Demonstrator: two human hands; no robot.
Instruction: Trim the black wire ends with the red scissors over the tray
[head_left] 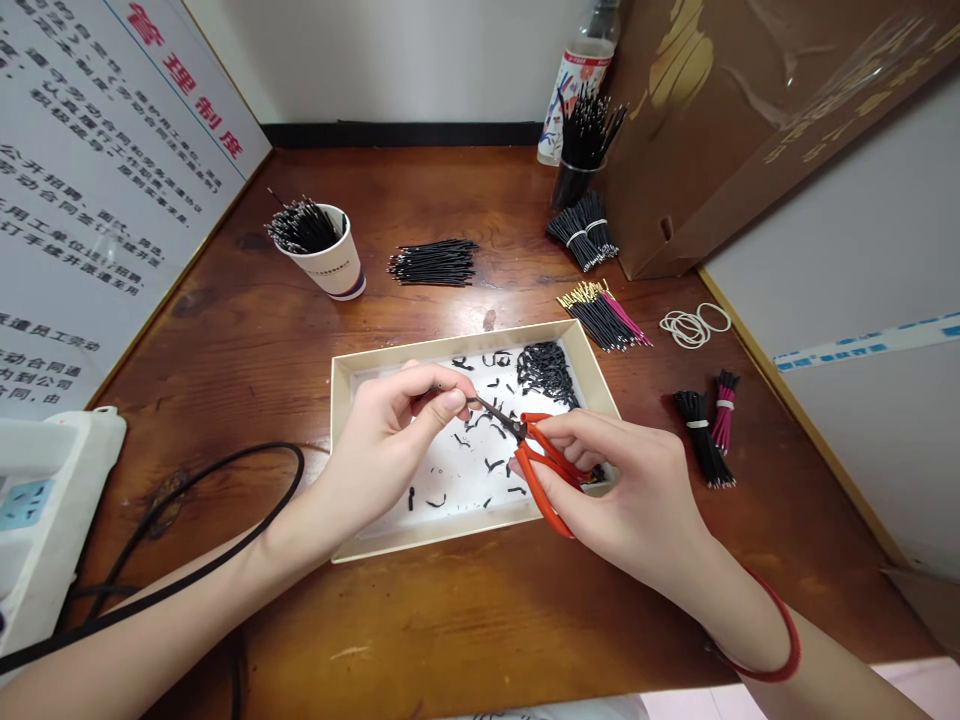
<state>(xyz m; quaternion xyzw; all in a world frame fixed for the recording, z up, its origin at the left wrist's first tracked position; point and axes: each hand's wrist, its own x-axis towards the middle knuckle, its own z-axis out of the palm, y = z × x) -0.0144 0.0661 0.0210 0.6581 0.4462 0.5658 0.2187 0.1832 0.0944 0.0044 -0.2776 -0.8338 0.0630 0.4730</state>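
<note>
At left, a paper cup (330, 268) holds a sheaf of black wires (304, 228). The left hand (397, 420) pinches a small dark workpiece (472, 401), too small to identify further, between thumb and forefinger above the shallow box (596, 375). Black scraps (493, 466) lie in the box beneath. The tips of the orange-handled pliers (546, 498) meet the workpiece at the fingertips; the right hand (630, 480) grasps the handles. The step in hand appears to be plier work on the workpiece. The next move calls for a steady pinch, aligned tips and controlled handle pressure, fingers clear.
</note>
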